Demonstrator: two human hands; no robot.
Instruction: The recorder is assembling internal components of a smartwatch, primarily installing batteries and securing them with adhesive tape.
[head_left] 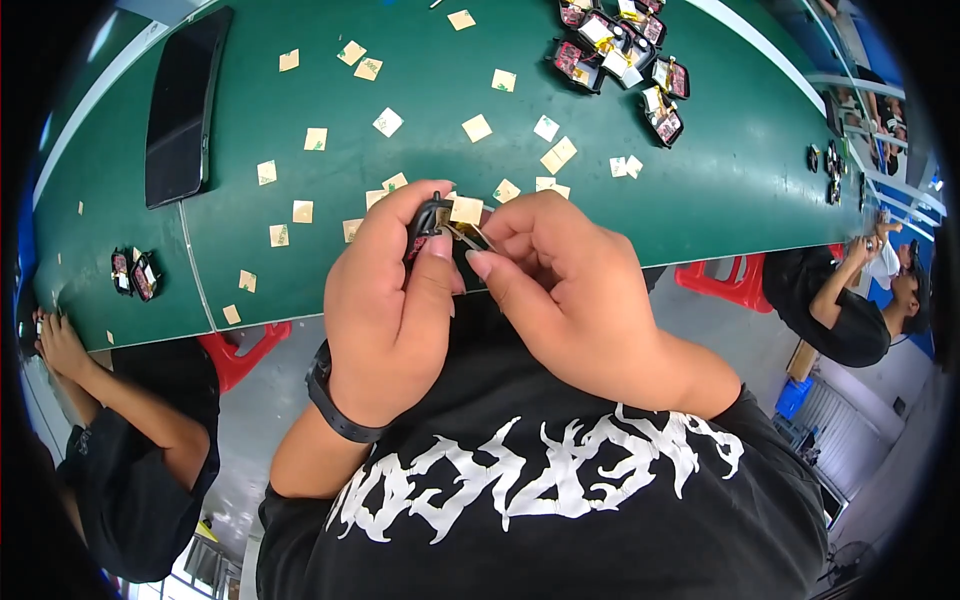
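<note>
Lg. green smooth-topped table (700,190) spans approx. 9 to 3 o'clock. L hand (390,290) and R hand (580,290) come together at its near edge, center. Flat black glossy slab (185,110) lies at 10 o'clock from them. Pile of open black plastic cases w/ red-and-black insides and white pouches (622,65) at 1 o'clock; pair of similar black cases (135,273) at 9. Small black rounded plastic case (428,222) is in L hand, thumb and fingers closed on it. R thumb and index pinch a thin silvery metal tool (tweezers, prob.) (466,238), tip at the case's 4 o'clock; other R fingers curl in. Pale rectangular piece w/ yellow film (466,209) sits at the case's 2 o'clock; can't tell if attached. Sm. cream squares (477,128) dot the tabletop, 9 to 1 o'clock.
</note>
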